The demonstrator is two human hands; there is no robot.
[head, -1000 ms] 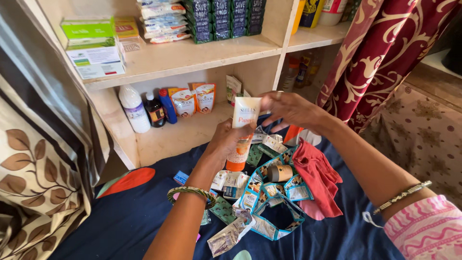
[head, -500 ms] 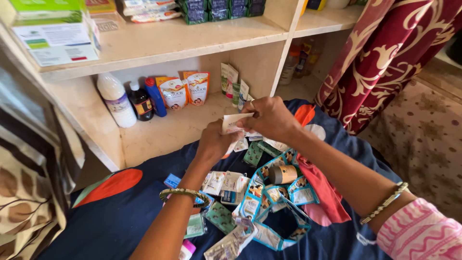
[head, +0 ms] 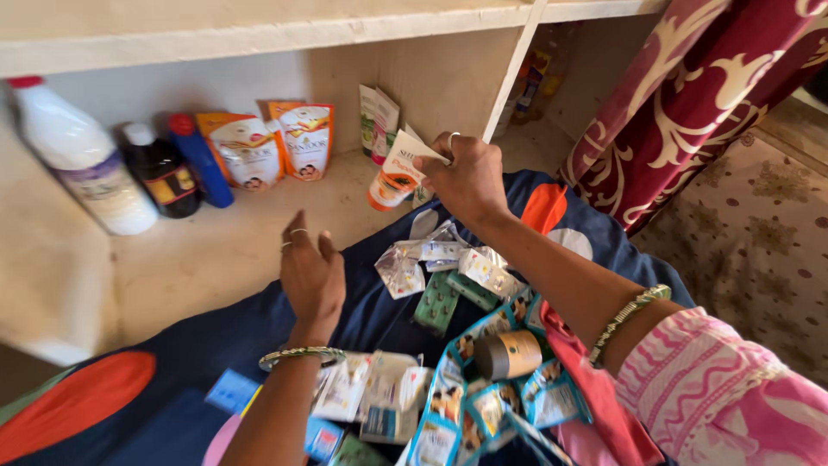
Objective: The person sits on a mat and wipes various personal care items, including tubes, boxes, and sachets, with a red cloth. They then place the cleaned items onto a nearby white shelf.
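Observation:
My right hand (head: 467, 176) grips a white tube with an orange cap (head: 398, 173) and holds it over the lower wooden shelf (head: 198, 250), close to a few upright tubes (head: 378, 121) at the back. My left hand (head: 310, 272) hovers empty with fingers spread above the dark blue cloth (head: 371, 315), near the shelf's front edge. Just right of it, under my right forearm, several small sachets (head: 444, 259) lie scattered on the cloth.
On the shelf stand a white bottle (head: 82, 160), a dark bottle (head: 159, 168), a blue bottle (head: 200, 160) and two orange pouches (head: 276, 142). A brown jar (head: 509, 354), blue sachet strips (head: 448, 406) and red cloth (head: 604, 406) lie on the blue cloth. A maroon curtain (head: 690, 103) hangs right.
My left hand let go of the tube and dropped back toward the cloth. My right hand carried the tube forward over the shelf. The view has moved closer and lower.

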